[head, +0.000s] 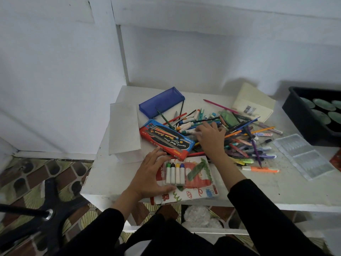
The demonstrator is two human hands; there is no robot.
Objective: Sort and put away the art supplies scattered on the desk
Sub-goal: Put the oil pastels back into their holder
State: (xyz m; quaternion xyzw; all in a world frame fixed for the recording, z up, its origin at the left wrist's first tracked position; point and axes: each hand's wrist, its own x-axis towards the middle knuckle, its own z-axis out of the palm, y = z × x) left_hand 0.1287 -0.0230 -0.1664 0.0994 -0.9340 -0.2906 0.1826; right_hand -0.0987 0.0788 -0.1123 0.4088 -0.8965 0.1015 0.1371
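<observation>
Across the white counter in front of me lies a loose heap of pens, pencils and markers, piled thickest right of the middle. At the far right a black tray sits at the counter's edge, and just in front of it a clear plastic insert lies flat. A cream notebook rests at the back, touching the heap. On the left a folded white paper lies beside a blue pencil case. A red and blue paint box lies tilted between the case and my hands. Near the front edge a crayon pack lies flat, with four white crayons side by side in it, tipped green, black, yellow and blue. My left hand is spread, fingers and thumb cupped around the pack's left side. My right hand reaches into the heap, its fingers curled down on a white crayon; I cannot tell whether they have gripped it. An orange highlighter lies alone at the heap's near side.
</observation>
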